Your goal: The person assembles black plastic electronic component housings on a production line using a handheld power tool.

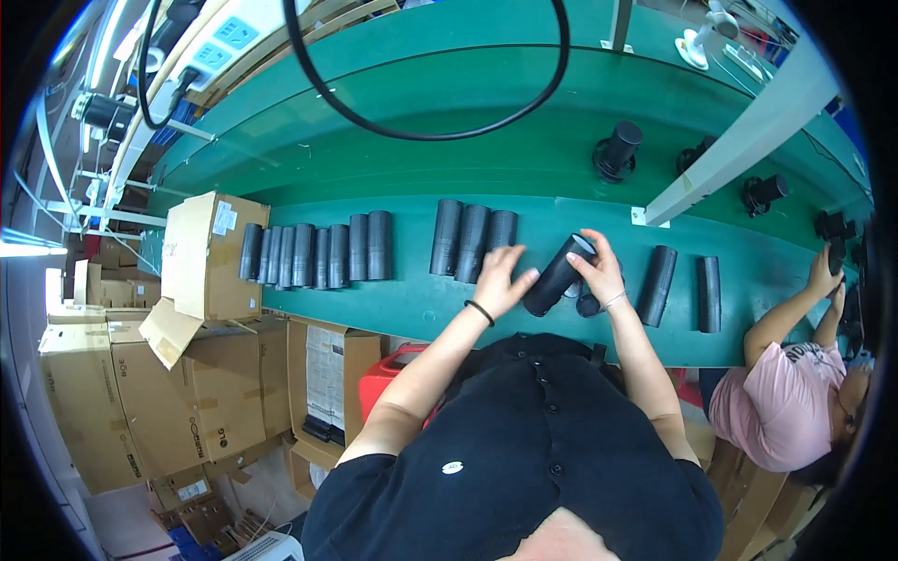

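A black cylinder with a pale round end is tilted above the green bench, its upper end leaning right. My right hand grips it near that upper end. To its left, my left hand is open, fingers apart, with the thumb close to the cylinder's side. Just beyond the left hand stand three similar black cylinders side by side. Partly hidden beneath my right hand is a small dark round piece. Two more black cylinders, one nearer and one farther right, rest on the bench.
A row of several black cylinders stands beside an open cardboard box at left. Black round-based parts are on the raised green shelf behind a white post. A black cable loops overhead. At right, a co-worker in pink handles a black part.
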`<act>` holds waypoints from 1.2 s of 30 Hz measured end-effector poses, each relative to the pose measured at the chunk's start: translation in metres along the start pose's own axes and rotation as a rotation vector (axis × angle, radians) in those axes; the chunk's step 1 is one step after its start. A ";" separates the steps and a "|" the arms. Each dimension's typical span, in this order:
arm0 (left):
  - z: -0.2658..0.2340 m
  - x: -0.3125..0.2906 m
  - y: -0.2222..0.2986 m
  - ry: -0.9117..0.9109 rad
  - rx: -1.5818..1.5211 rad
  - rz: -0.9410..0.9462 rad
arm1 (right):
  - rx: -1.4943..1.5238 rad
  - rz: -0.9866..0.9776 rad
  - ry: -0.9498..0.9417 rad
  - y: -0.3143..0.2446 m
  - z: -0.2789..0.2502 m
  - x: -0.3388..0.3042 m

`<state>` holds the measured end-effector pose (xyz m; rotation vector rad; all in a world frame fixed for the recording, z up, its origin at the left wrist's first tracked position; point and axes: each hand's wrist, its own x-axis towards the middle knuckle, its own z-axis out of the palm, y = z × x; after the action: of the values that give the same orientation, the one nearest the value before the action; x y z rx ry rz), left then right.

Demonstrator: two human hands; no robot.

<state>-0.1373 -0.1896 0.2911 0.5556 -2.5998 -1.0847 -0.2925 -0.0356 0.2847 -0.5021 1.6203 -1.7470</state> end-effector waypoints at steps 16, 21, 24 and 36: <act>0.001 0.062 -0.026 -0.061 0.310 -0.093 | -0.744 0.087 0.208 0.036 0.027 0.083; -0.026 0.027 0.007 0.007 -0.022 0.037 | -0.803 0.134 0.234 0.047 0.015 0.087; -0.032 0.011 -0.007 0.052 -0.157 -0.040 | -0.958 -0.027 0.150 0.054 0.035 0.092; -0.010 0.003 -0.007 -0.006 -0.460 -0.091 | -0.538 -0.202 -0.214 0.005 0.072 0.021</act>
<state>-0.1345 -0.2022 0.2931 0.5588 -2.2317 -1.6481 -0.2562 -0.1016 0.2867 -1.0975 1.9271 -1.3172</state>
